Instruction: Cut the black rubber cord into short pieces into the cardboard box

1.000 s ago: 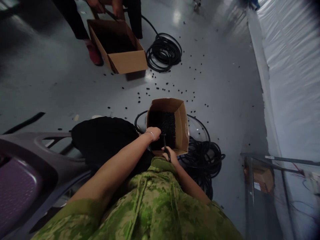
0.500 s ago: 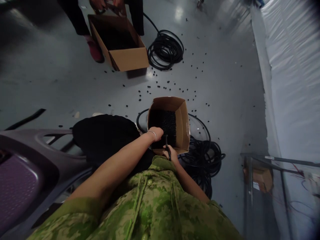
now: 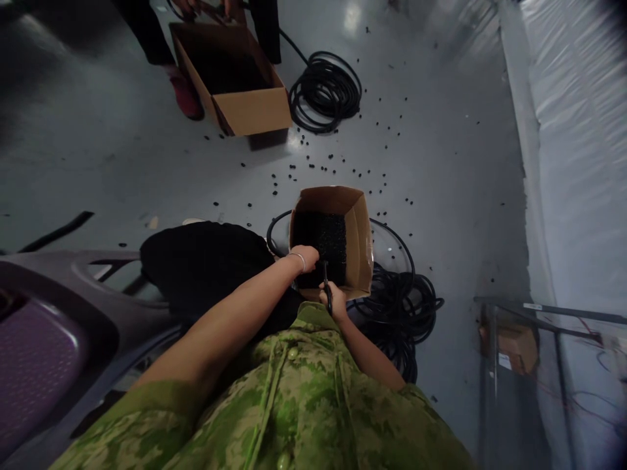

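Note:
My left hand [image 3: 306, 256] is closed over the near left part of a cardboard box [image 3: 360, 245]. A short dark end, seemingly of black hose [image 3: 321, 262], shows at its fingertips; most of it is hidden by the fingers. Close by on the right, my right hand [image 3: 336, 300] is wrapped round black-handled cutters [image 3: 327, 287], their narrow jaws pointing forward beside the left fingertips. Whether the jaws touch the hose I cannot tell. Small black pieces [image 3: 333, 235] fill the bottom of the box.
Coiled black hose [image 3: 406, 303] lies right of the box. Ahead, another person's hands [image 3: 228, 9] work over a larger cardboard box [image 3: 252, 112], with a second hose coil [image 3: 327, 91] beside it. Small black bits are scattered over the floor. A purple-seated chair [image 3: 36, 378] stands left, a metal frame [image 3: 553, 310] right.
Both hands stay over the box, with the cutters still beside the left fingertips. The view has shifted slightly. The other person's hands have moved a little.

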### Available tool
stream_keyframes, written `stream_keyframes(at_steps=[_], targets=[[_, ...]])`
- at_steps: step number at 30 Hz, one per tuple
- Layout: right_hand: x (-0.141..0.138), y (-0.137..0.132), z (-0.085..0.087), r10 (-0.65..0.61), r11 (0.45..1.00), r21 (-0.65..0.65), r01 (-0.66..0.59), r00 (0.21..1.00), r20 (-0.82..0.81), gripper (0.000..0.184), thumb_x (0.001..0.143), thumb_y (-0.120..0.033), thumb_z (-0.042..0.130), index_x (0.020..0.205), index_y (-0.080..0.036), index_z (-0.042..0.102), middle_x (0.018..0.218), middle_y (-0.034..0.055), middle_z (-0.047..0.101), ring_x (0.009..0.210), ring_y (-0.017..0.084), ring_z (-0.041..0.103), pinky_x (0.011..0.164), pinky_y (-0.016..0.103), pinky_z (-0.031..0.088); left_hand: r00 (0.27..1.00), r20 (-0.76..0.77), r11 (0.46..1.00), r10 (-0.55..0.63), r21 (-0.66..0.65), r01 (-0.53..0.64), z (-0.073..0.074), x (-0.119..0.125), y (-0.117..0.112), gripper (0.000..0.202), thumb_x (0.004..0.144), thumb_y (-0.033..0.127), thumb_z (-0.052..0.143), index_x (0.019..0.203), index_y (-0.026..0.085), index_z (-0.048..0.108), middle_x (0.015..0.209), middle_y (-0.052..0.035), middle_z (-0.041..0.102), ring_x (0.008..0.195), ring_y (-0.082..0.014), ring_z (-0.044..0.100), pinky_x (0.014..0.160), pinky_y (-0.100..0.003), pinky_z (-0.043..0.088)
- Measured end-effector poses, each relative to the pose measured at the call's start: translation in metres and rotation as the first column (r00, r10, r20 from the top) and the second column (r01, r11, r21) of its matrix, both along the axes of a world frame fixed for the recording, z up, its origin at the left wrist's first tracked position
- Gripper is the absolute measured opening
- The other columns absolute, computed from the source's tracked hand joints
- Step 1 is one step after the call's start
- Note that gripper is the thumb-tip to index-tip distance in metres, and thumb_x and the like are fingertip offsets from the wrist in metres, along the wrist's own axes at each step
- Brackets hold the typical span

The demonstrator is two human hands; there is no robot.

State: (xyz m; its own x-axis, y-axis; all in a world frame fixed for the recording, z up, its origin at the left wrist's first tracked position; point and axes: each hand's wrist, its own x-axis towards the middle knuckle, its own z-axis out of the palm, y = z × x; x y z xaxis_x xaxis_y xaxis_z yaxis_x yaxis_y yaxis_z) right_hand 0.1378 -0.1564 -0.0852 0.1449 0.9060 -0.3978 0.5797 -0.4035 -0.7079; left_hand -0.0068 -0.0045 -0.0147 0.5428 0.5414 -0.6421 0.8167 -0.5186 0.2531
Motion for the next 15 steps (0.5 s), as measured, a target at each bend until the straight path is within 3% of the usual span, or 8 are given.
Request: stream_keyframes(at_steps=[15], targets=[[0.001, -0.001, -0.012, 0.025, 1.000, 0.015, -0.025, 1.000, -0.008, 0.026, 0.068, -0.026, 0.052, 0.088, -0.021, 0.068, 0.060, -0.0043, 0.057, 0.056, 0.014, 0.053, 0.061, 0.022, 0.042, 0.999, -0.032, 0.999, 0.015, -0.038, -0.016, -0.012, -0.007, 0.004, 0.031, 0.084, 0.025, 0.063, 0.113, 0.022, 0.075, 0.117, -0.0117, 0.073, 0.107, -0.0256, 0.068, 0.088, -0.030, 0.054]])
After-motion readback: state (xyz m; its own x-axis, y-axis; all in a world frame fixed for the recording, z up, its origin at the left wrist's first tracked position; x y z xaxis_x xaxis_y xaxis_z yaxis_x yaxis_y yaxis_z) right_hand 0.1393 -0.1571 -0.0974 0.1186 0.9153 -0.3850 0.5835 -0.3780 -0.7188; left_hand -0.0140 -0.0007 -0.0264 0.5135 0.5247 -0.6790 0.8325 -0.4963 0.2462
